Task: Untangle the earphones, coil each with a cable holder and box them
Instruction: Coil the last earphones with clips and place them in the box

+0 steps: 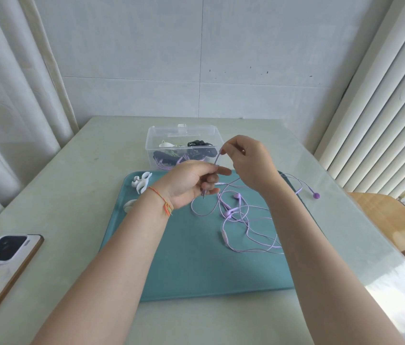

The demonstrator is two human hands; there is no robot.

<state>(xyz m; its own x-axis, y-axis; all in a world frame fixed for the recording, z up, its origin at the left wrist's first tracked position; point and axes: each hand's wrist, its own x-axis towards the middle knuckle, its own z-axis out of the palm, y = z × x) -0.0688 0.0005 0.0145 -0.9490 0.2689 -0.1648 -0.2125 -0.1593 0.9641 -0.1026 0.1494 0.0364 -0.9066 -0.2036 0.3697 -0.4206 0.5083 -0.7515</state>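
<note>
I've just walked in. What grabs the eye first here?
Two bare hands raised mid-table, the left hand and right hand pinching a purple earphone cable between them. Its tangled remainder sprawls over the teal tray below. Behind sits a clear box holding more earphones.

A pale bench [77, 195], a teal tray [196, 270] lying on it, a phone [4, 255] face down near the left edge, pale curtains [9, 95] at left, white blinds [383, 95] at right, tiled wall [196, 58] behind.
</note>
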